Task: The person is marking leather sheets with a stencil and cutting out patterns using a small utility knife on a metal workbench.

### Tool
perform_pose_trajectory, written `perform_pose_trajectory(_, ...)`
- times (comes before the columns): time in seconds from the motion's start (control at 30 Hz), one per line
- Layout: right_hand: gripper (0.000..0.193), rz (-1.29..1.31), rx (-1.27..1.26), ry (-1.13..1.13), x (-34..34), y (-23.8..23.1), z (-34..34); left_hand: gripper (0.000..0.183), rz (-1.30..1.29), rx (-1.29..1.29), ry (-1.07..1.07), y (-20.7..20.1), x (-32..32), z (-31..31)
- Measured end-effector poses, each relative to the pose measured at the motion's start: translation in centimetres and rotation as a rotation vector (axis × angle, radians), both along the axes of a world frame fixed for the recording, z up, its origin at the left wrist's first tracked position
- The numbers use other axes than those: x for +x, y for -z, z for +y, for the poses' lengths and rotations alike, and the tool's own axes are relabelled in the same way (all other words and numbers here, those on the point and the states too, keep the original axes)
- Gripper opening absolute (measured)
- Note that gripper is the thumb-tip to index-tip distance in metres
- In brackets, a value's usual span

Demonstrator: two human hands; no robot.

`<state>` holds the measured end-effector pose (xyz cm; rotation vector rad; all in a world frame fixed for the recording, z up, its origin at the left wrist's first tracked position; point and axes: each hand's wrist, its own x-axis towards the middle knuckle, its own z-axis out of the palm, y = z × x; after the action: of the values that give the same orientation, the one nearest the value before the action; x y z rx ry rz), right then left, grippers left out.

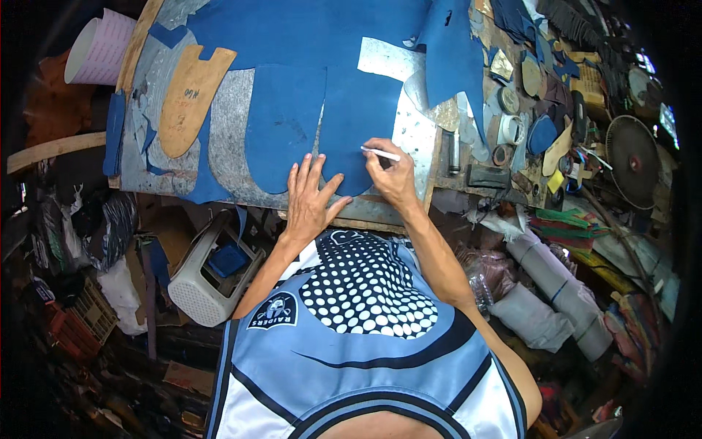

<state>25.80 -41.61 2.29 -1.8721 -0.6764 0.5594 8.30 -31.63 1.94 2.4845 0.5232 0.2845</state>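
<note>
The left hand [313,201] lies spread on blue material [362,110]; the right hand [393,179] grips what looks like a white pen [385,154], its tip over the material. A notched tan template [191,102] lies leftward on the bench [229,121].

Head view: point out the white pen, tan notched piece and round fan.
White pen [387,154], head view: middle of barrel.
Tan notched piece [193,104], head view: middle of face.
Round fan [635,164], head view: central hub.
</note>
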Motion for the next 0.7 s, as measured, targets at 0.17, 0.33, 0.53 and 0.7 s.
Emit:
perform_pose_trajectory(0.17,0.013,-0.118,-0.052,-0.028,-0.3,0.0,0.5,0.037,-0.046,0.008,0.013,0.1,0.1,-0.3)
perform_pose_trajectory(0.33,0.013,-0.190,-0.126,-0.016,-0.7,0.0,1.1,0.021,-0.121,0.006,0.044,0.1,0.3,-0.3)
perform_pose_trajectory(0.53,0.011,-0.246,-0.131,-0.072,-0.3,-0.1,0.7,0.016,-0.146,-0.017,0.037,0.2,0.4,-0.3)
perform_pose_trajectory(0.7,0.013,0.189,-0.165,-0.102,0.3,-1.4,0.7,0.017,-0.127,-0.017,0.041,0.2,-0.1,-0.1)
